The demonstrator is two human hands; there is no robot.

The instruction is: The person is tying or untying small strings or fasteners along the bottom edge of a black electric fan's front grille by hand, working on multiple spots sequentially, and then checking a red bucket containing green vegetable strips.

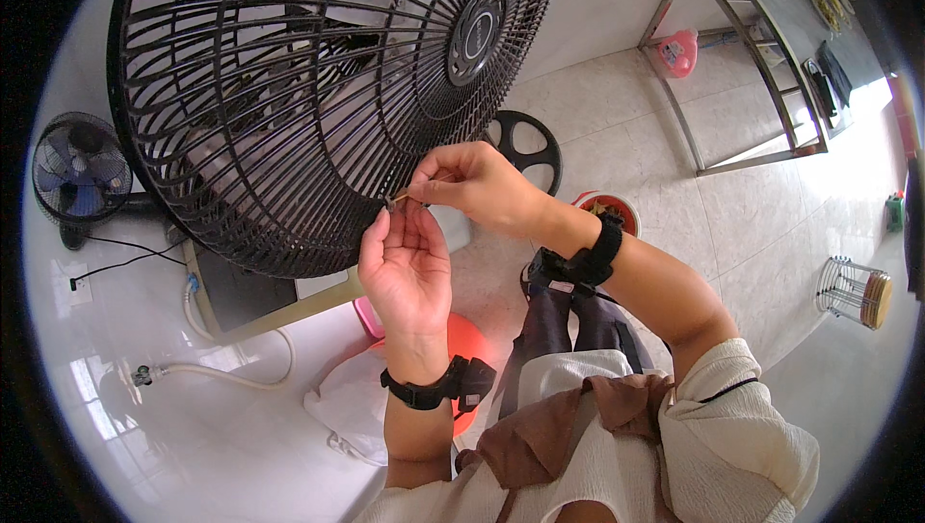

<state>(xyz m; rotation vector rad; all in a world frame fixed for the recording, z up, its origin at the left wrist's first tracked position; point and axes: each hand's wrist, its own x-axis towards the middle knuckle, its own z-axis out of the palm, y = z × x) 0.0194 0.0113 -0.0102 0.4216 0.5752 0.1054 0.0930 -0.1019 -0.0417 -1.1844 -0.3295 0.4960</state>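
A large black wire fan guard (289, 89) fills the upper left of the head view, its hub cap (476, 34) at the upper middle. My right hand (472, 181) pinches a small screw (393, 200) at the guard's lower rim. My left hand (405, 268) is raised just below it, fingers up and touching the rim beside the screw. Both wrists wear black bands.
A small blue fan (79, 171) stands at the far left. A black round fan part (527, 144) lies on the tiled floor behind my hands. A red bowl (617, 210), a pink bottle (677, 53), a metal table frame (742, 70) and a wire holder (856, 290) are to the right.
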